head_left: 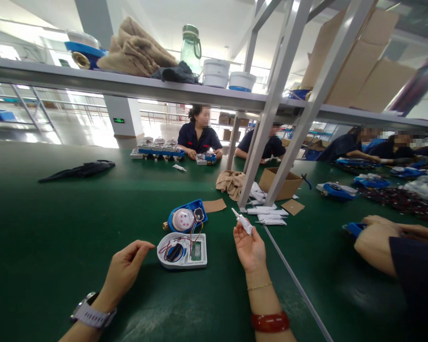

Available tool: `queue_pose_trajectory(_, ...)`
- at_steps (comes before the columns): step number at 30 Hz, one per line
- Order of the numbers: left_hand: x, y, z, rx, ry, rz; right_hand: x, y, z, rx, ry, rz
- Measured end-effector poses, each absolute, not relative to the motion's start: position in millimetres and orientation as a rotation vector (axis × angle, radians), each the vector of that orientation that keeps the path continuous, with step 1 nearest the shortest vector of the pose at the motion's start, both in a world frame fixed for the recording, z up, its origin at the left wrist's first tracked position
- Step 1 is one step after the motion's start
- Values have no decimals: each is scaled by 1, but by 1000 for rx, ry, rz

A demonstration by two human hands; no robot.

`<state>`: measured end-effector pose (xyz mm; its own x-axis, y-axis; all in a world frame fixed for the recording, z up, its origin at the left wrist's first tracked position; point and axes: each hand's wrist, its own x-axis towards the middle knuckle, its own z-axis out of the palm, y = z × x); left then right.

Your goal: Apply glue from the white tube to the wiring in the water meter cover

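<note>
In my right hand [250, 247], palm up, lies a white tube [244, 223] with a narrow nozzle pointing up and left. My left hand [127, 263] is beside the left edge of an open white housing [181, 263], its thumb and forefinger together near the rim; whether anything is between them is too small to tell. The housing holds a green circuit board, a black part and thin wires. Wires link it to a blue meter body [187, 216] with a round, clear-covered face and a brass fitting, just behind it.
White tubes [267, 213] lie around the shelf's metal posts [288, 104], near a cardboard box [280, 183] and beige cloth [230, 183]. A co-worker's arm [378, 244] reaches in at right. Dark cloth [82, 169] lies at left; people sit across the table.
</note>
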<state>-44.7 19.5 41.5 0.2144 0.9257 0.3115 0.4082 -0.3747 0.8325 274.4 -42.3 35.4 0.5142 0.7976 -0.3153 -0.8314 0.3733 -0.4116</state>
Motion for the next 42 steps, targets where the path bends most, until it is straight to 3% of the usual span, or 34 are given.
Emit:
queue_pose_trajectory(14,-56,29,11,1772,1128,1114,280,-40,24,-596,-16,1031)
queue_pose_trajectory(27,-46,20,39,2005,1167,1154,271,-42,42,-650,48,1027)
queue_pose_trajectory(42,-39,23,31,2123,1083,1115,249,-42,64,-817,-14,1051)
